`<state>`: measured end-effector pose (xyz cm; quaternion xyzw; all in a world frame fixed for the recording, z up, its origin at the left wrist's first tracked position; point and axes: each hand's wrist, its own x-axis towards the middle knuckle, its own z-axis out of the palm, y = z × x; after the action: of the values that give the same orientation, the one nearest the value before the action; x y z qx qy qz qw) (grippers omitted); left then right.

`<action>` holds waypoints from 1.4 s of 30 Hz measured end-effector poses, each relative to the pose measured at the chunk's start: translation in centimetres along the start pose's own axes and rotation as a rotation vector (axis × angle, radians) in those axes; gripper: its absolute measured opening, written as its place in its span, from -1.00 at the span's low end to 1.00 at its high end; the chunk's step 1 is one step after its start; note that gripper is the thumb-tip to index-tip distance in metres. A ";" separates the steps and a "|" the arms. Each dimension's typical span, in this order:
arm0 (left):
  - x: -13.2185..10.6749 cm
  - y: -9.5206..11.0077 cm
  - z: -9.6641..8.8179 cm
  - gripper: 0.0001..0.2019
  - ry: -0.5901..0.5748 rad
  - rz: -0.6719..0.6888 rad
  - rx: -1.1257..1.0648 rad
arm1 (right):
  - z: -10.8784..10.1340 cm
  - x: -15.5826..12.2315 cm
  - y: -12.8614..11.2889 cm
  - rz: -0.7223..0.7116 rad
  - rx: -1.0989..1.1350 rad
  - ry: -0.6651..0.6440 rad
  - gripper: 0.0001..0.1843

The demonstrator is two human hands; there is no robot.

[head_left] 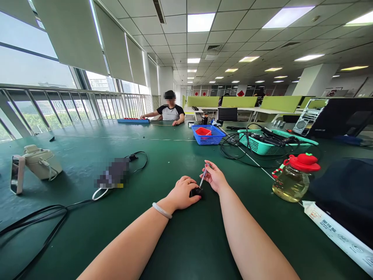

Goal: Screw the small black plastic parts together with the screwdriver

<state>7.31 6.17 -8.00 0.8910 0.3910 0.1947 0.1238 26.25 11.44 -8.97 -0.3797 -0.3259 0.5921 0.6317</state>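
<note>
On the green table, my left hand (pixel 183 193) is closed around a small black object (pixel 196 191), thumb on the near side and fingers on the far side. Its exact kind is too small to make out. My right hand (pixel 215 177) pinches a slim silver rod that looks like a precision screwdriver (pixel 203 179). The tool tilts, its upper end among the right fingers and its lower tip at the top of the black object. Whether the tip sits in a screw cannot be seen.
To the right stand a red-lidded jar (pixel 293 182), a white paper packet (pixel 335 233) and a teal basket (pixel 256 146) of cables. Ahead is a blue basket (pixel 208 139); a person (pixel 170 112) sits beyond. On the left are a phone (pixel 17 175), a beige case (pixel 43 165) and black cables (pixel 55 229).
</note>
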 end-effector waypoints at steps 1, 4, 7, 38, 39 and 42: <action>0.0 0.0 0.0 -0.63 0.001 0.000 0.000 | 0.0 0.0 0.0 -0.004 -0.004 0.002 -0.61; 0.0 -0.1 0.1 -0.63 0.001 -0.007 -0.001 | 0.0 0.2 0.1 -0.013 -0.015 0.038 -0.62; 0.0 -0.1 0.1 -0.64 0.003 -0.009 -0.001 | -0.1 0.3 0.2 -0.011 -0.019 0.063 -0.65; 0.0 -0.1 0.1 -0.66 0.038 -0.055 0.030 | 0.1 -0.1 -0.2 -0.030 -0.010 0.031 -0.68; 0.0 -0.1 0.1 -0.66 0.036 -0.055 0.031 | 0.2 -0.1 -0.3 -0.034 -0.005 0.027 -0.67; 0.0 -0.1 0.1 -0.66 0.032 -0.058 0.028 | 0.2 -0.2 -0.3 -0.046 -0.010 0.019 -0.63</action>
<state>7.28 6.22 -8.08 0.8776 0.4215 0.1999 0.1105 26.22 11.30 -8.61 -0.3808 -0.3316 0.5720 0.6465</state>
